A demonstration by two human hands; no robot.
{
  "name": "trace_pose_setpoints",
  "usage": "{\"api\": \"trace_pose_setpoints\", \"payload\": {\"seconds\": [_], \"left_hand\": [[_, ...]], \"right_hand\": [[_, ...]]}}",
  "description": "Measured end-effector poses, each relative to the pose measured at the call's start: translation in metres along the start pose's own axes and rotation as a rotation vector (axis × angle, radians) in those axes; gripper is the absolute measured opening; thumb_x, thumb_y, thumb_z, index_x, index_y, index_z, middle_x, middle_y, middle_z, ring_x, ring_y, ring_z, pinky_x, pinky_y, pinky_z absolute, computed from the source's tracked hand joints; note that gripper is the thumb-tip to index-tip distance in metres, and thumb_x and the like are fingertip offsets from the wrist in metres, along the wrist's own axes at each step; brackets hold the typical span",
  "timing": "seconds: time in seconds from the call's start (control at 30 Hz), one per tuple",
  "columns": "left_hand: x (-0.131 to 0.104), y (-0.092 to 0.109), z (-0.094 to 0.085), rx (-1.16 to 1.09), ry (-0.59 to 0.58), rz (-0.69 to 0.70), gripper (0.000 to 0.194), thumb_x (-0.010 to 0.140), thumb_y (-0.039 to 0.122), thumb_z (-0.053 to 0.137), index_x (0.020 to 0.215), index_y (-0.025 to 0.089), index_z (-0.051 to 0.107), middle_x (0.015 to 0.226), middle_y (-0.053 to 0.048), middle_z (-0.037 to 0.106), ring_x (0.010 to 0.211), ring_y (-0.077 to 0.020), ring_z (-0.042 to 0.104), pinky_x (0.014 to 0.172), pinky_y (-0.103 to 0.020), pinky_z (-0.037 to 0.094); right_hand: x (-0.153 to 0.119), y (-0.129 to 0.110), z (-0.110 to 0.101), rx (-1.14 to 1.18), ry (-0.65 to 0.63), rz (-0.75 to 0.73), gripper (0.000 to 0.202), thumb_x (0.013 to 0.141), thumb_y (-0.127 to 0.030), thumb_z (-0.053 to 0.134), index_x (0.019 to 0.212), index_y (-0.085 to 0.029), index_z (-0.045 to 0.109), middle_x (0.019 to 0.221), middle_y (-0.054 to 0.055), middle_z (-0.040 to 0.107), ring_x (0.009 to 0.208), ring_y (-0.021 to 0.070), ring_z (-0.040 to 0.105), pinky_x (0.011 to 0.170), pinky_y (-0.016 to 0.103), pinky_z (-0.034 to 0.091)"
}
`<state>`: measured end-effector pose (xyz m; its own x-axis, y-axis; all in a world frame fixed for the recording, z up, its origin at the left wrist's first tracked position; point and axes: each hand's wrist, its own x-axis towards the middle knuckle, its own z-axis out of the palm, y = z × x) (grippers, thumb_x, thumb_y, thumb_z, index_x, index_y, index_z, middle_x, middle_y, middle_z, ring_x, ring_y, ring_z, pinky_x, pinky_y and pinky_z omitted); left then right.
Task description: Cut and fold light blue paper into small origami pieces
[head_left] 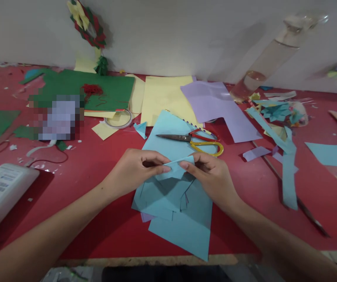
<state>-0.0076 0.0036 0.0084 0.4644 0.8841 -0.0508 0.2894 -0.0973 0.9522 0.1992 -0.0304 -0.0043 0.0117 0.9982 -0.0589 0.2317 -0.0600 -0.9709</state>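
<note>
A small folded piece of light blue paper [174, 170] is pinched between both hands above the middle of the table. My left hand [139, 168] is closed on its left end, thumb in front and fingers behind. At the right end, my right hand [212, 170] grips the same piece between thumb and fingers. Beneath lie larger light blue sheets [186, 235] and several cut pieces, partly hidden by the hands. Just beyond the hands, scissors [183, 138] with one red and one yellow handle rest on the blue paper.
Green sheets [112, 88], yellow paper [165, 96] and purple paper [215, 102] lie toward the wall. A tape roll [118, 119] sits left of centre. Blue strips [288, 180] and a thin stick [312, 217] are at right. A pump bottle [262, 66] stands behind; a white box [5, 188] is at left.
</note>
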Motion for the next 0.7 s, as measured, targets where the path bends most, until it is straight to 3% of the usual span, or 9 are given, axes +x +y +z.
{"api": "trace_pose_setpoints", "payload": {"seconds": [0.37, 0.53, 0.7], "left_hand": [[0.001, 0.0, -0.005, 0.026, -0.053, 0.024, 0.014, 0.082, 0.033, 0.073, 0.086, 0.021, 0.078, 0.081, -0.002, 0.079, 0.075, -0.0183, 0.074, 0.062, -0.022, 0.057], [0.001, 0.001, -0.002, 0.018, -0.053, 0.022, 0.013, 0.082, 0.031, 0.071, 0.086, 0.02, 0.078, 0.081, -0.002, 0.078, 0.075, -0.0174, 0.073, 0.062, -0.022, 0.057], [-0.004, -0.001, 0.008, 0.02, 0.031, 0.023, 0.017, 0.079, 0.035, 0.075, 0.08, 0.019, 0.073, 0.071, 0.001, 0.073, 0.066, -0.0132, 0.067, 0.057, -0.019, 0.051]], "right_hand": [[0.002, -0.003, -0.001, 0.011, -0.034, -0.056, 0.027, 0.077, -0.044, 0.075, 0.071, -0.019, 0.067, 0.061, -0.002, 0.053, 0.055, 0.0105, 0.046, 0.048, 0.024, 0.038], [-0.001, -0.002, 0.0, -0.038, 0.018, -0.081, 0.037, 0.079, -0.048, 0.072, 0.062, -0.019, 0.058, 0.057, -0.004, 0.043, 0.052, 0.0092, 0.037, 0.045, 0.023, 0.031], [-0.006, -0.002, 0.002, -0.049, 0.051, -0.1, 0.039, 0.082, -0.048, 0.07, 0.061, -0.019, 0.054, 0.06, -0.002, 0.047, 0.054, 0.0101, 0.039, 0.047, 0.024, 0.032]]}}
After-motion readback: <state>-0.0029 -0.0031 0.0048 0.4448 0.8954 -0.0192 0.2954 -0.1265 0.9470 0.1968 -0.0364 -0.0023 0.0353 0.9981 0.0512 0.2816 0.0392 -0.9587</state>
